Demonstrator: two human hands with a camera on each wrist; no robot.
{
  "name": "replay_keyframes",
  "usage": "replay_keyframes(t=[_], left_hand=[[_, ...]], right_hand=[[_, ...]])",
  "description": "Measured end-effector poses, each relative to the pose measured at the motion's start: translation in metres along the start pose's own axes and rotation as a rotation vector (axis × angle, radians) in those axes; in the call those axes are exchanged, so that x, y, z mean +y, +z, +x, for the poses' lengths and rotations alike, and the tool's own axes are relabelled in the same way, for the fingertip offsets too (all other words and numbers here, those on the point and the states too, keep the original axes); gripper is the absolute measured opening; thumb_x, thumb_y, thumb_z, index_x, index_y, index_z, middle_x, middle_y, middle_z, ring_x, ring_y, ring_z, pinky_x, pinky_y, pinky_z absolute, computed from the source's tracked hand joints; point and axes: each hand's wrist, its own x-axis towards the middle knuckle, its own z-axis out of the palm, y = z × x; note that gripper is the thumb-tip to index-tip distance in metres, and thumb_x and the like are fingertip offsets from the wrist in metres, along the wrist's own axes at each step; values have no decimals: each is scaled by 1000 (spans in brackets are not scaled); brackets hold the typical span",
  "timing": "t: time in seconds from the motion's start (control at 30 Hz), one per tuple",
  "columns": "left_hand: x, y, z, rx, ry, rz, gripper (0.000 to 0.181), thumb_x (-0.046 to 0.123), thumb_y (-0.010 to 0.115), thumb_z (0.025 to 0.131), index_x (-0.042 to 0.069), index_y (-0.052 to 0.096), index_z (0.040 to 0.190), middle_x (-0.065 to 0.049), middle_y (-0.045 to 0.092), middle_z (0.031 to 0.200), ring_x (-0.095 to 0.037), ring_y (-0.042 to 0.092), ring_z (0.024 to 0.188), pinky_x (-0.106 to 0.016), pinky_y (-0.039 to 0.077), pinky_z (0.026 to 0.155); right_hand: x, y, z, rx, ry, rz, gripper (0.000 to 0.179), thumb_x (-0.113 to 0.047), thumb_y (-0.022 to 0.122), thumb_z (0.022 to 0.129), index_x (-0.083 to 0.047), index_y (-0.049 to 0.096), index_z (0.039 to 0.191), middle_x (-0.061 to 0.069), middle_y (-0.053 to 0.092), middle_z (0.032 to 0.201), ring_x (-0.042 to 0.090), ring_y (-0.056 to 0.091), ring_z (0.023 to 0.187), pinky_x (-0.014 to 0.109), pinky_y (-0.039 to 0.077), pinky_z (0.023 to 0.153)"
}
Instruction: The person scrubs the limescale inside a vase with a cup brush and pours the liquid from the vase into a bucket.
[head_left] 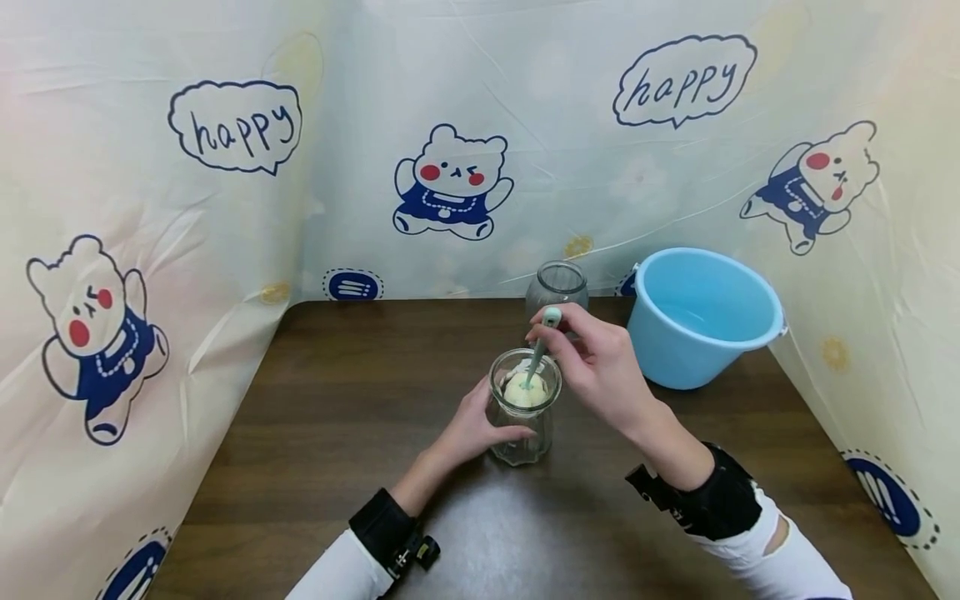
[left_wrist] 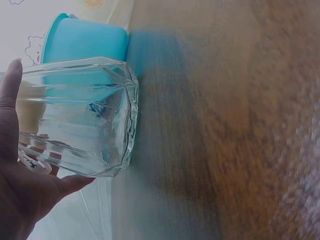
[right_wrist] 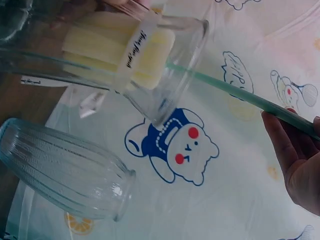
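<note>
My left hand (head_left: pixel 480 425) grips a clear glass vase (head_left: pixel 522 450) round its side, and the vase stands upright on the table. Inside its mouth is the pale yellow head of a sponge brush (head_left: pixel 525 390). The thumb and fingers of my right hand (head_left: pixel 600 367) pinch the brush's pale green handle (right_wrist: pixel 235 92) above the rim. In the right wrist view, the sponge fills much of the vase's upper part, and a white ribbon (right_wrist: pixel 135 50) with black lettering crosses the glass. The left wrist view shows the faceted base (left_wrist: pixel 122 120).
Behind the right hand stands a second, ribbed glass vase (head_left: pixel 558 283), partly hidden by that hand. A light blue bucket (head_left: pixel 690 362) is on the table's right side. Patterned cloth (head_left: pixel 345 183) surrounds the back and sides of the brown wooden table (head_left: pixel 337 400).
</note>
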Motion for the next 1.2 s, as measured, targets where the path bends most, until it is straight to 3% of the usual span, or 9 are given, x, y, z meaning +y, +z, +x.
replay_keyframes(t=[0.1,0.2,0.33,0.43,0.63,0.73,1.03,1.2], left_hand=[[2,0,0,-1,-2,-18,95,41,85,68,24,36,148,3,47,143,-11,42,130,-46,38,108],[3,-1,0,-5,-10,-34,94,40,85,68,23,37,148,4,48,142,-11,43,129,-47,39,107],[4,-2,-1,-11,-27,-28,99,49,82,69,19,35,151,5,50,141,-10,45,127,-47,39,106],[4,-2,-3,-30,-50,-22,101,53,80,69,21,31,152,4,48,143,-11,43,129,-49,38,107],[4,-1,-3,-26,-58,-45,97,49,82,69,30,32,150,6,46,144,-9,42,129,-47,37,108],[5,-2,-1,-13,-45,-46,96,49,83,68,32,33,149,8,46,143,-7,43,128,-45,38,107],[6,-2,1,-19,-51,-29,100,52,81,68,36,28,151,12,45,143,-5,43,128,-43,39,107],[5,-1,-2,-15,-46,-32,96,49,82,69,32,33,149,10,48,141,-8,44,128,-43,39,106]], right_hand=[[2,0,-1,-3,11,-5,14,1,64,89,-2,64,103,7,70,92,15,67,82,29,60,68],[9,4,-6,-55,45,11,12,-3,62,92,-3,64,104,9,70,93,15,67,84,30,60,70],[23,10,-11,-153,105,-5,13,-13,59,96,-5,64,105,8,70,93,13,66,81,29,60,69],[28,13,-13,-201,101,-52,13,-14,60,96,-8,64,106,4,69,92,11,64,78,28,59,66],[21,9,-4,-131,-50,-54,15,-2,66,88,-3,63,103,5,68,92,11,65,84,26,59,71],[17,6,2,-114,-86,-46,17,1,68,86,-2,63,101,6,69,92,9,65,86,26,59,73],[34,14,-12,-218,-27,-75,16,-2,66,89,-4,63,104,4,66,90,10,59,76,27,57,64],[40,17,-21,-257,16,-82,15,-5,66,90,-5,63,104,3,66,88,8,56,72,26,56,62]])
